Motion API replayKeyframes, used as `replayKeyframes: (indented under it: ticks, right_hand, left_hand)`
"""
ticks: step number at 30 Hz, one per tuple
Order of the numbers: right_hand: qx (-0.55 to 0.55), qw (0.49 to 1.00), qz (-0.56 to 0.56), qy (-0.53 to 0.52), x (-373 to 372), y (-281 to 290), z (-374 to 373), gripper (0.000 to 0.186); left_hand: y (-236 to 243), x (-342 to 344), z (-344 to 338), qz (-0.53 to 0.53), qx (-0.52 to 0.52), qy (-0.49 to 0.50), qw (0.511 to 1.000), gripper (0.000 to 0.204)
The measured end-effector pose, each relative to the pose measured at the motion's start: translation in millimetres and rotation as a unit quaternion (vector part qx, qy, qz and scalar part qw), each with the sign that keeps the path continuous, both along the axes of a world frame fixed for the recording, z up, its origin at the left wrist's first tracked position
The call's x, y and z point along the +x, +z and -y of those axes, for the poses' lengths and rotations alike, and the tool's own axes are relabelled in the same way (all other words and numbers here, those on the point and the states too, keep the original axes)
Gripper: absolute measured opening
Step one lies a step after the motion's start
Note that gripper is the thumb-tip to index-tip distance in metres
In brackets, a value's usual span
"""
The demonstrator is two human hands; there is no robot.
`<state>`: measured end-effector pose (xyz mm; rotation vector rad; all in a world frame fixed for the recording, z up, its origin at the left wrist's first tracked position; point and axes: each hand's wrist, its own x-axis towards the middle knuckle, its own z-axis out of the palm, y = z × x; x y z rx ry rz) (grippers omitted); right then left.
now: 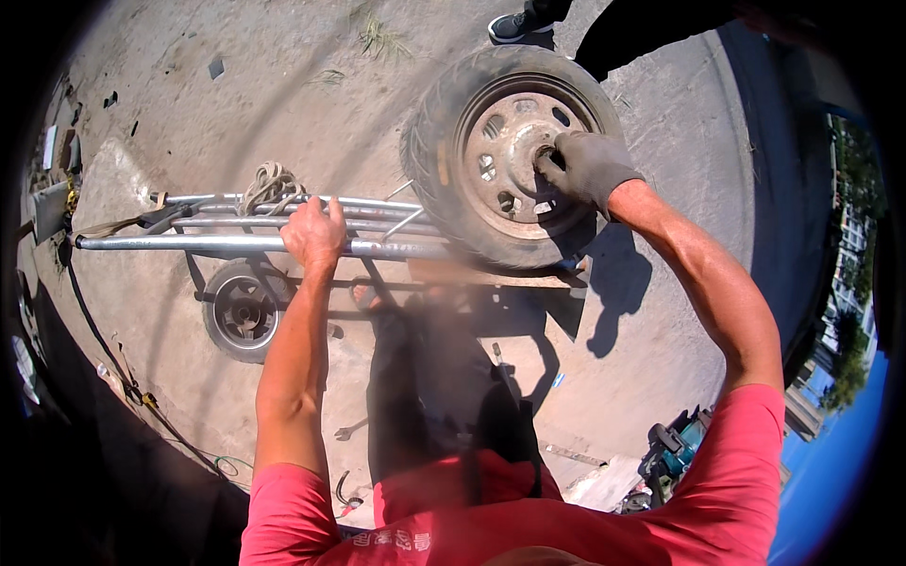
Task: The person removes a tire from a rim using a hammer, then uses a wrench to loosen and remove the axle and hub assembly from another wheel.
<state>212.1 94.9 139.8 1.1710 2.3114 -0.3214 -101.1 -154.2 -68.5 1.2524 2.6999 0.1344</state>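
Observation:
My left hand [316, 231], bare, is closed round a silver tube of a metal frame [217, 242]. A coiled pale rope [272, 187] hangs over the frame's tubes beside it. At the frame's right end stands a large car wheel [505, 141] with a worn tyre and a dusty rim with oval holes. My right hand [590, 170] wears a grey work glove. Its fingers are curled into the wheel's centre hole, gripping the hub; the fingertips are partly hidden there. Below the frame's left part is a smaller wheel [245, 309] with a spoked rim.
Another person's shoe [510, 26] is on the ground beyond the large wheel. Near my legs lie a wrench [351, 430] and a red-handled curved tool [347, 495]. A teal power tool [681, 445] sits at lower right. Dark cable [94, 330] runs along the left.

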Motion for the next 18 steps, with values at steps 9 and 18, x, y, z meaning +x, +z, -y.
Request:
replayKeyframes:
  ticks: [9, 18]
  right_hand:
    - [-0.042, 0.998, 0.029, 0.027, -5.2, -3.6, -6.3, 0.04]
    - [-0.085, 0.972, -0.137, -0.17, 36.4, -32.2, 1.2, 0.063]
  left_hand:
    - [-7.3, -1.8, 0.9, -0.01, -0.02, -0.002, 1.0, 0.03]
    - [-7.9, 8.4, -7.2, -0.005, -0.006, -0.022, 1.0, 0.026]
